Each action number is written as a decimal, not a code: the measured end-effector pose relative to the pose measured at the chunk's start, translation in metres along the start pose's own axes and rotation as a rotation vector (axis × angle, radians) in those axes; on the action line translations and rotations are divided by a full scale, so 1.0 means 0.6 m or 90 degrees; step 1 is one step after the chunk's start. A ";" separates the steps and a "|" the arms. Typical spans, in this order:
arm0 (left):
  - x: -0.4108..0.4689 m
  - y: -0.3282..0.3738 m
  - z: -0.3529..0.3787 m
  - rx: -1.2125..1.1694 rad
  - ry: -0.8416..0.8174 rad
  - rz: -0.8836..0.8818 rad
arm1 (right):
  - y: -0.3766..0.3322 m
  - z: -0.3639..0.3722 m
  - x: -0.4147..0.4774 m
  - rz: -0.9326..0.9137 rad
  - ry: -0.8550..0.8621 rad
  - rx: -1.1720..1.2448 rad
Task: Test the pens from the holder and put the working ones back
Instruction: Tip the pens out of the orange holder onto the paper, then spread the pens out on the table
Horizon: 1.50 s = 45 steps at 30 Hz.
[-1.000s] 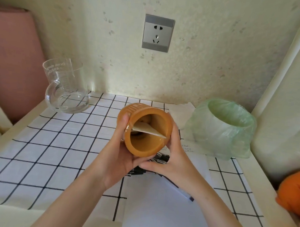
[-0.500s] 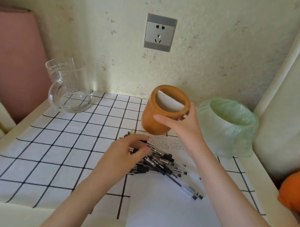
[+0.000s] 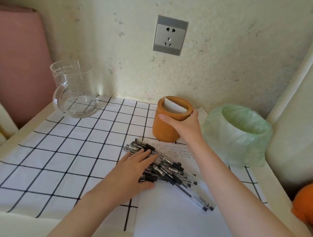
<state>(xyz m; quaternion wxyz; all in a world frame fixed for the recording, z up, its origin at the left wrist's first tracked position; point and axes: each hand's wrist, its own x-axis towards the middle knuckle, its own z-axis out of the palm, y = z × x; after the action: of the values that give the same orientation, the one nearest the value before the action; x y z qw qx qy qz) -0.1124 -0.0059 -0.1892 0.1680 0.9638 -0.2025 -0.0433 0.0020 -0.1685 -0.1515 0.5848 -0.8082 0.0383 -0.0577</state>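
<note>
Bench [image 3: 8,224]: cream top, set against a wall with a socket [image 3: 170,35].
Cloth [image 3: 58,158]: white with a black grid, covers most of the bench.
Paper [image 3: 173,225]: white sheet lying on the cloth, near and right of centre. A few lines of small print at its far end, too small to read.
Bin [image 3: 242,138]: lined with a pale green bag, stands at the far right.
Jug [image 3: 74,93]: clear glass with a handle, far left, upright, well apart from the rest.
Holder [image 3: 165,128]: orange, round, upright on the cloth at the far edge of the paper, between jug and bin and near the bin. A white card [image 3: 173,106] stands inside it.
Pens [image 3: 174,172]: black-and-clear, lying in a loose heap on the far left part of the paper, near the holder. Two stick out toward the near right.
Right hand [image 3: 186,125]: grips the holder near its rim, thumb across the front.
Left hand [image 3: 132,171]: fingers straight and together, resting flat on the left side of the heap.
</note>
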 end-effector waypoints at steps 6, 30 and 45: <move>0.000 0.007 0.000 0.015 0.040 -0.007 | -0.019 -0.005 -0.008 0.028 -0.035 -0.049; 0.004 -0.012 0.007 0.050 0.116 0.030 | 0.067 -0.074 -0.200 -0.175 -0.250 -0.379; 0.009 -0.009 0.007 0.076 0.145 -0.028 | 0.071 -0.085 -0.191 -0.279 -0.210 -0.464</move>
<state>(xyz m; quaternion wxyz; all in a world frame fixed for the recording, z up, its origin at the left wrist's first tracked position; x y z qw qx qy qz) -0.1059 -0.0046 -0.1948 0.1311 0.9749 -0.1635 0.0750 -0.1183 -0.2147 -0.1816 0.2340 -0.9487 -0.2099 -0.0332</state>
